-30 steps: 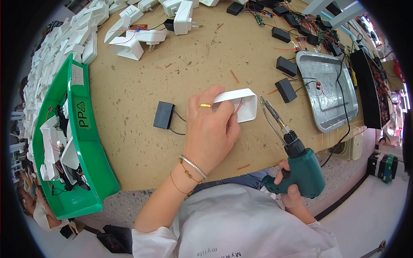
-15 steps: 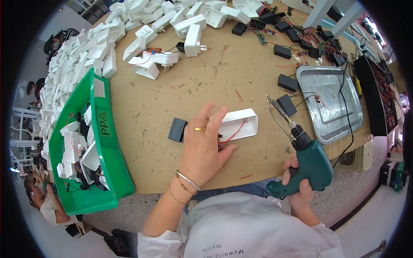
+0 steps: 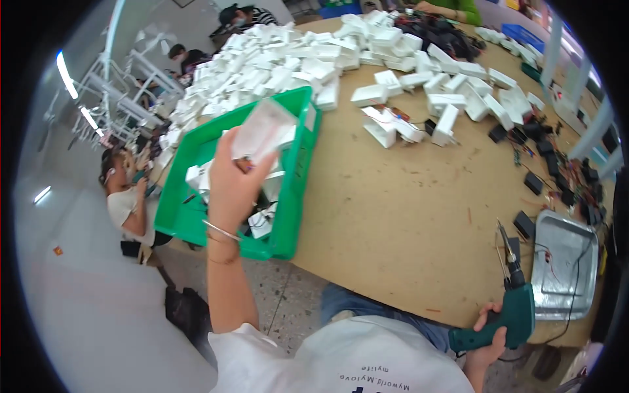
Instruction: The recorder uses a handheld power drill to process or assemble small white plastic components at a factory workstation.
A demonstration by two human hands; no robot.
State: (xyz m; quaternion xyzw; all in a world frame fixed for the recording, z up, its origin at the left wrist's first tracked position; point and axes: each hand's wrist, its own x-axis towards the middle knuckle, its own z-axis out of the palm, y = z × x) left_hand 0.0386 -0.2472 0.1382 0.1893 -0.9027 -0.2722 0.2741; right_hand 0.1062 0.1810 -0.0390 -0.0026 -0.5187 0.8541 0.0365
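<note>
My left hand [image 3: 230,180] is closed around a white plastic housing [image 3: 263,128], blurred by motion, and holds it over the green bin [image 3: 303,154]. A small brownish part shows at the housing's near end, close to my fingers. Inside the bin lie white housings [image 3: 261,224] with dark wires and black pieces among them. My right hand [image 3: 488,340] grips the handle of a dark green soldering gun [image 3: 519,316] at the table's front right. Its metal tip points up and away from me, left of the metal tray.
A large heap of white housings [image 3: 282,62] covers the far left of the table [image 3: 400,223]. Black boxes with wires [image 3: 550,157] lie at the right. A silver metal tray [image 3: 565,268] with a black cord across it stands beside the soldering gun. Other people work beyond the table.
My left hand has lifted the white housing off the table and carried it left over the green bin. The black box beside it has left the tabletop. The view has swung left.
</note>
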